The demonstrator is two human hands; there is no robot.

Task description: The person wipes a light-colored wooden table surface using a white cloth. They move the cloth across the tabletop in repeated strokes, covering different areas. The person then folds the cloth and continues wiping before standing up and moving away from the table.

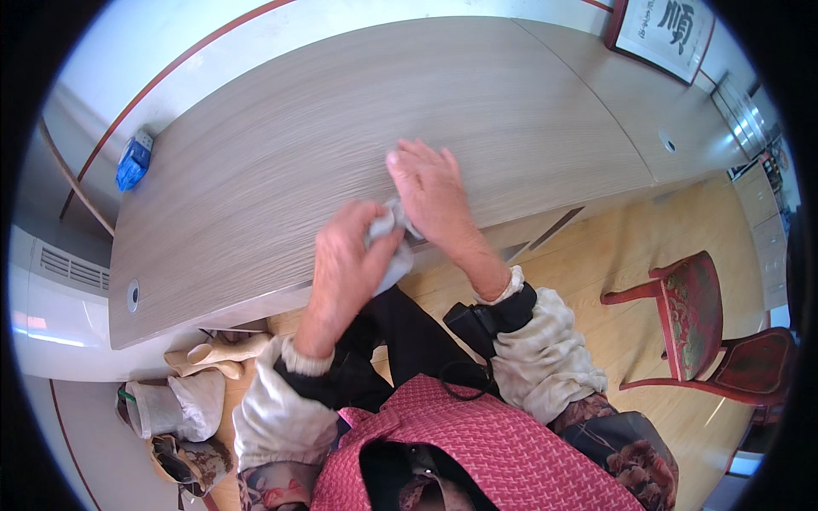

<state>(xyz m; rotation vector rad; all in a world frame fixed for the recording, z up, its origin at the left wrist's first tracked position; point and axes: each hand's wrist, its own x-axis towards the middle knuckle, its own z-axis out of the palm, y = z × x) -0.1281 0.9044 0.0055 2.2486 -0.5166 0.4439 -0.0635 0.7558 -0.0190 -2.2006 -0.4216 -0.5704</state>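
My left hand (345, 255) grips a crumpled pale grey cloth (397, 265) between thumb and fingers at the front edge of a wood-grain desk (287, 140). Part of the cloth hangs below the hand, past the desk edge. My right hand (434, 191) is just to the right, over the desktop, with its fingers stretched out and slightly apart. The base of that palm overlaps the cloth in view; whether it touches the cloth is hard to tell. Both hands are somewhat blurred.
A blue packet (134, 163) sits at the desk's far left corner. Framed calligraphy (664, 32) stands at the back right. A red carved chair (693, 319) is on the wooden floor to the right. Boots (230, 351) and bags (156, 409) lie low on the left, below a white appliance (57, 306).
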